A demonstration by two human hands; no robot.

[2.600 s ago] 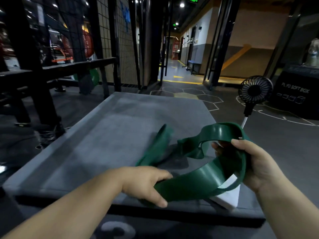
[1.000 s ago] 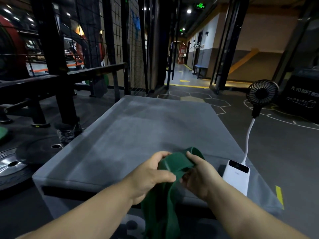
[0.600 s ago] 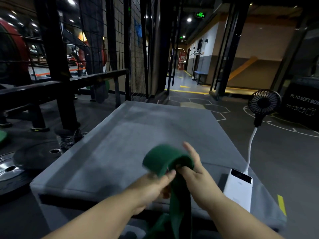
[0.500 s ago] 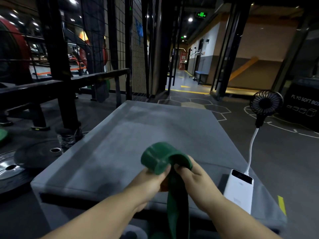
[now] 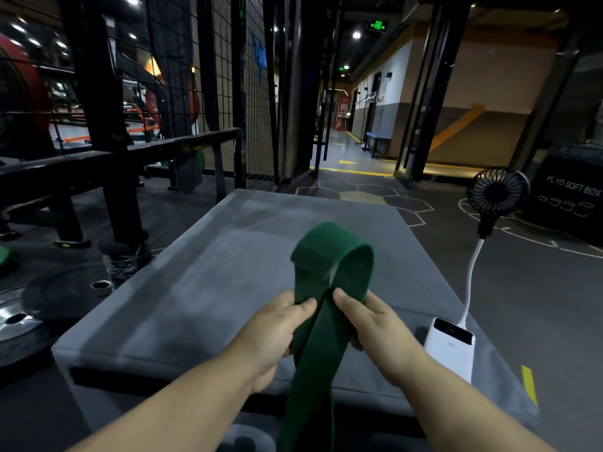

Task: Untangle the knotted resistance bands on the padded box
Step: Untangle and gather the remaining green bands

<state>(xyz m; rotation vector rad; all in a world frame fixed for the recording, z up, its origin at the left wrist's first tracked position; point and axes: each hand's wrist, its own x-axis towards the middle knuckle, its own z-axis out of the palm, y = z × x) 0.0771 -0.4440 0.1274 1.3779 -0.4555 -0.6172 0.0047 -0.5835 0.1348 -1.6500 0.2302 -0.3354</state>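
A wide dark green resistance band [image 5: 329,256] arches up in a loop above the near half of the grey padded box [image 5: 208,282]. My left hand [image 5: 277,327] pinches the loop's left side with thumb on top. My right hand [image 5: 365,321] pinches the right side the same way. Below my hands the band's two layers hang straight down past the box's front edge, out of the frame's bottom. No knot shows in the visible part.
A white power bank [image 5: 452,349] lies at the box's near right corner, with a white cable up to a small black fan [image 5: 497,194]. Weight plates [image 5: 19,318] lie on the floor at left. A black rack [image 5: 98,151] stands behind them.
The band was spread wide between my hands on the box, then gathered together. Over the last half second the loop has risen higher and opened wider above my thumbs.
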